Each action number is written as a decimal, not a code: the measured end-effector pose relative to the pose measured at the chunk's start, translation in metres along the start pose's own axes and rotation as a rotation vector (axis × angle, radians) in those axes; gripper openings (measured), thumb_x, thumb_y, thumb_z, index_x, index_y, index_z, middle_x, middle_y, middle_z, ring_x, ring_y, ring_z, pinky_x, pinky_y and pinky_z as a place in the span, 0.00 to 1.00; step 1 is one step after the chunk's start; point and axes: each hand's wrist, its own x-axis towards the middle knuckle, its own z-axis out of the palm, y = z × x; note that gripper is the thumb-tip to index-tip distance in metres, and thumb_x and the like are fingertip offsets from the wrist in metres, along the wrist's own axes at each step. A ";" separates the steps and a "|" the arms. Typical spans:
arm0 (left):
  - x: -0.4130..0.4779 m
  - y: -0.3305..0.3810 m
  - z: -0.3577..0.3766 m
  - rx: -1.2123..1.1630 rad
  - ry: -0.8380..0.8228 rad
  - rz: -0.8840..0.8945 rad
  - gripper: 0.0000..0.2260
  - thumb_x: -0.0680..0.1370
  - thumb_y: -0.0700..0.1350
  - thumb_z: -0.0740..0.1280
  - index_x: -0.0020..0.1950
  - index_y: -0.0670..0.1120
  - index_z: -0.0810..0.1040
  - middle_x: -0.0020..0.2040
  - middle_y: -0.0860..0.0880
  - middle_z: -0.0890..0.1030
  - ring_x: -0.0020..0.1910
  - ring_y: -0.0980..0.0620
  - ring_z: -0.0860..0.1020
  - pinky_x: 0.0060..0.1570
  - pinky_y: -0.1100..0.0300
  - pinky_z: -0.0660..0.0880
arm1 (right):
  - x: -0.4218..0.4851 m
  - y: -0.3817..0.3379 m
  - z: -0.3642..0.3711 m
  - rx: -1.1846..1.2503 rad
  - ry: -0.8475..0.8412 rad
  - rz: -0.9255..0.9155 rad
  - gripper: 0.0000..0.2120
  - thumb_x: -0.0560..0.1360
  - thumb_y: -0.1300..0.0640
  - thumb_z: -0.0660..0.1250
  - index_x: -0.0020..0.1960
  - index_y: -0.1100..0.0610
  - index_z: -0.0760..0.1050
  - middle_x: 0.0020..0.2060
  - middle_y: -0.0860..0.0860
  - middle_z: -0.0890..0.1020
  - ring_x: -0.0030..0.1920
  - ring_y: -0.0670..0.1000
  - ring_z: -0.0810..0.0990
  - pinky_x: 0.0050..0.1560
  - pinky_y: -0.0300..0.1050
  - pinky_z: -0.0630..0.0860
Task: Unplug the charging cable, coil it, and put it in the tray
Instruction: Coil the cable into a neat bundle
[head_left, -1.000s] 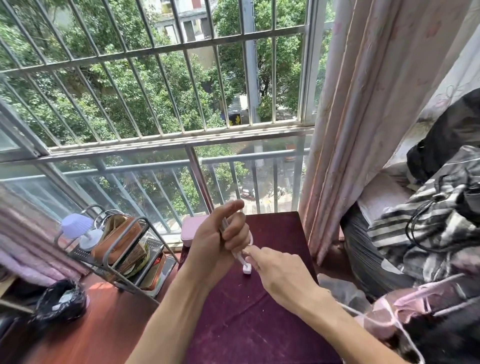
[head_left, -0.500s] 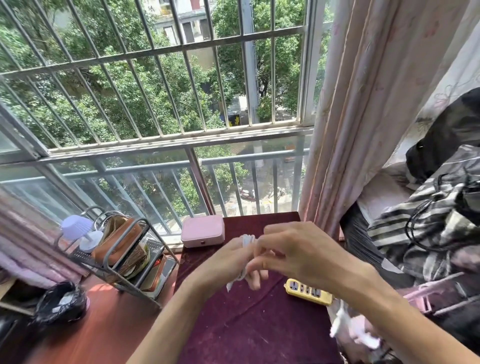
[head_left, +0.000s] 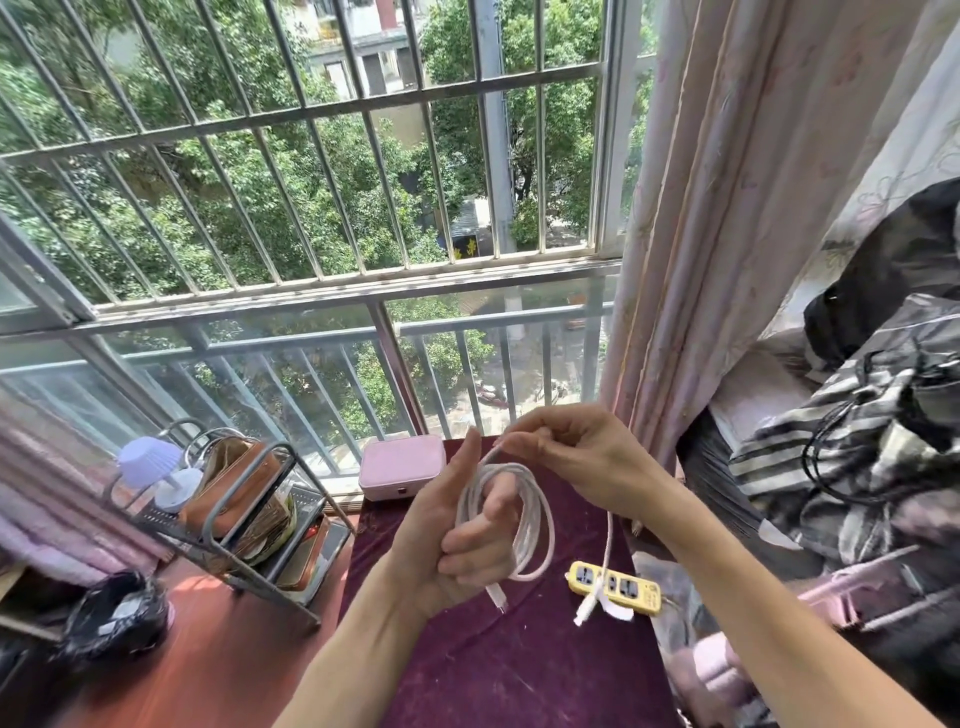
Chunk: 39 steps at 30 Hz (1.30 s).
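Note:
A white charging cable (head_left: 537, 519) is looped in a few turns around the fingers of my left hand (head_left: 457, 540), held above the purple cloth-covered table. My right hand (head_left: 582, 457) pinches the cable just above the coil, thumb and fingers closed on it. One connector end hangs below my left hand. The free tail drops from my right hand and its plug dangles over the yellow power strip (head_left: 615, 587), not plugged in. A pink box (head_left: 402, 465) sits at the table's far edge; I cannot tell whether it is the tray.
A metal wire rack (head_left: 234, 525) holding a brown pouch and a small lavender lamp (head_left: 150, 462) stands left on the reddish surface. A black bag lies at the lower left. Pink curtains hang right, with striped clothes and black cords piled beyond. Window bars fill the background.
My hands have separated and risen; the bunched cable is now wound as open loops on my left hand, and the right hand has lifted a length of it. The free tail now hangs over the power strip.

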 end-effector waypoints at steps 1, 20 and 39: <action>0.000 0.001 0.001 -0.028 -0.002 0.034 0.29 0.82 0.61 0.53 0.40 0.40 0.80 0.18 0.52 0.54 0.15 0.57 0.51 0.17 0.62 0.47 | -0.001 0.005 0.002 0.032 0.041 0.021 0.12 0.78 0.51 0.72 0.54 0.59 0.87 0.42 0.74 0.82 0.40 0.67 0.82 0.44 0.62 0.77; 0.008 0.022 -0.029 0.297 0.683 0.427 0.13 0.82 0.53 0.61 0.44 0.45 0.74 0.28 0.51 0.67 0.23 0.55 0.67 0.27 0.62 0.67 | -0.071 0.003 0.043 -0.038 -0.196 0.397 0.09 0.79 0.56 0.69 0.56 0.45 0.79 0.37 0.49 0.85 0.33 0.46 0.83 0.36 0.42 0.78; 0.010 -0.021 -0.023 0.954 0.617 0.102 0.24 0.87 0.50 0.53 0.38 0.47 0.82 0.29 0.47 0.79 0.29 0.52 0.77 0.37 0.61 0.77 | -0.045 -0.014 0.015 -0.162 -0.191 0.178 0.07 0.78 0.47 0.74 0.46 0.48 0.87 0.40 0.42 0.85 0.39 0.42 0.86 0.45 0.40 0.82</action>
